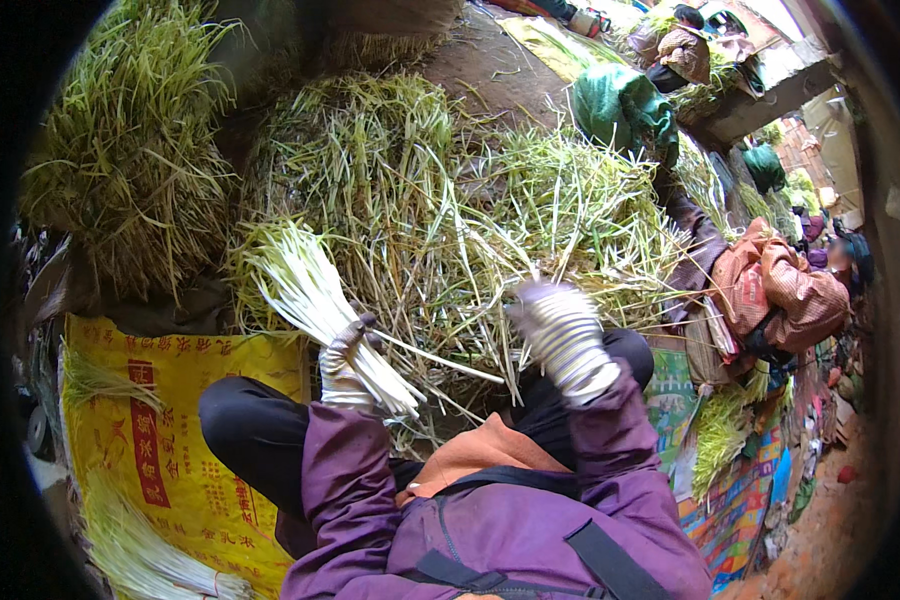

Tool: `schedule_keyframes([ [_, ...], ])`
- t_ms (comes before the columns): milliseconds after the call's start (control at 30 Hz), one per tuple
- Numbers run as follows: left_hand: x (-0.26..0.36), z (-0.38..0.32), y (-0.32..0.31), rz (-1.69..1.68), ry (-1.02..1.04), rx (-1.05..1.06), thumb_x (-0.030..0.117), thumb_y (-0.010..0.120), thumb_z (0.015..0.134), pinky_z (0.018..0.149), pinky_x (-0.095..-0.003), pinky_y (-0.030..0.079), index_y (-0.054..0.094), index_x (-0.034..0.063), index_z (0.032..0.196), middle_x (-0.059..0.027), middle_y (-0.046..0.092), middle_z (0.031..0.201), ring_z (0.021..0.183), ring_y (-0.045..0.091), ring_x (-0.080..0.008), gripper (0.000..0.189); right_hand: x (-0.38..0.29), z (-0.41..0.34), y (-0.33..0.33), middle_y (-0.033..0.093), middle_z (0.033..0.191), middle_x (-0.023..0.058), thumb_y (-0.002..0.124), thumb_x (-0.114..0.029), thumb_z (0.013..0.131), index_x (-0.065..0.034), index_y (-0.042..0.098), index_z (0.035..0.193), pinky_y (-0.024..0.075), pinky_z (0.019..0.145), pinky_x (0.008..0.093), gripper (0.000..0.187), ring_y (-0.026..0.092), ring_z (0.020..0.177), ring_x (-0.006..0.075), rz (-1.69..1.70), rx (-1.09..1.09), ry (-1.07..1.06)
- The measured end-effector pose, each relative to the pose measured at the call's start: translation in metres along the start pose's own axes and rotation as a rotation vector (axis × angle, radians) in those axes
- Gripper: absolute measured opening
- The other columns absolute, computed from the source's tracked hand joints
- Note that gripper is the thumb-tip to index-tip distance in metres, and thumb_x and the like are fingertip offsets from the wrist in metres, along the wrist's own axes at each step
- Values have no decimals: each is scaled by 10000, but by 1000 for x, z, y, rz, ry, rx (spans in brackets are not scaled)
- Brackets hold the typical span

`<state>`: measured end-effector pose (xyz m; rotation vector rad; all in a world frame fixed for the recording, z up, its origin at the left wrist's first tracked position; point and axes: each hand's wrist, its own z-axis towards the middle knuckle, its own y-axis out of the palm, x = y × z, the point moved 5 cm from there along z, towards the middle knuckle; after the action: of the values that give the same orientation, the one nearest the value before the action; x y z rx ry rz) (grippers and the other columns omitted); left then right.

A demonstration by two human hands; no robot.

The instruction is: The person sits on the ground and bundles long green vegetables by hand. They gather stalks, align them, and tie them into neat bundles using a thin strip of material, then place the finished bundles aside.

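My left hand, in a striped work glove with dark fingers, is closed around a bundle of long pale leafy stalks. The leafy tops fan out up and to the left, and the white ends point down toward my lap. One loose stalk sticks out to the right from that hand. My right hand, gloved the same way, is over the near edge of a large heap of green and yellowing stalks. Its fingers are blurred, and whether they grip any stalks cannot be made out.
Left of me a yellow printed sack lies flat, bearing a tied bundle of pale stalks. A tall pile of stalks stands at upper left. To the right sits a person in a checked orange garment; a green sack is beyond the heap.
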<state>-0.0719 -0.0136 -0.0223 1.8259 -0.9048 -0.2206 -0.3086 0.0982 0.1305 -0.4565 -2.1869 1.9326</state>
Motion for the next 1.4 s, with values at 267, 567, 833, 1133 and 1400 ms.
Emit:
schedule_keyframes([
  [267, -5, 1, -13, 168, -96, 40, 48, 648, 780, 527, -305, 549, 485, -38, 1139, -140, 613, 833, 611, 606, -189, 403, -111, -3, 81, 657, 835, 113, 552, -405, 857, -100, 636, 1037, 480, 689, 312, 363, 622, 750, 231, 919, -454, -110],
  [567, -5, 1, 2, 201, -88, 25, 65, 665, 773, 518, -283, 537, 549, -81, 1038, -102, 607, 724, 584, 607, -178, 324, -98, -14, 109, 647, 809, -24, 642, -343, 834, -59, 650, 1038, 467, 652, 242, 350, 554, 707, 72, 1367, -670, 265],
  [833, 2, 7, -5, 279, 91, 149, 37, 649, 793, 510, -301, 539, 540, -28, 1055, -102, 619, 806, 603, 609, -182, 291, -98, -18, 75, 558, 603, 117, 573, -305, 825, -98, 569, 719, 439, 502, 409, 233, 566, 566, 310, 417, 24, -328],
  [1133, 1, 6, -1, 437, 73, 144, 26, 687, 756, 486, -269, 521, 595, -22, 923, -82, 613, 756, 582, 599, -182, 197, -84, -6, 89, 630, 757, 129, 550, -383, 848, -109, 650, 905, 478, 620, 364, 298, 616, 712, 308, 738, -259, -149],
  [1400, 4, 2, 3, 417, 59, 83, 11, 664, 760, 499, -259, 508, 594, -62, 946, -109, 614, 746, 574, 592, -178, 212, -107, 23, 109, 654, 840, 121, 592, -365, 840, -85, 649, 995, 481, 701, 310, 325, 630, 764, 222, 1137, -353, -5],
])
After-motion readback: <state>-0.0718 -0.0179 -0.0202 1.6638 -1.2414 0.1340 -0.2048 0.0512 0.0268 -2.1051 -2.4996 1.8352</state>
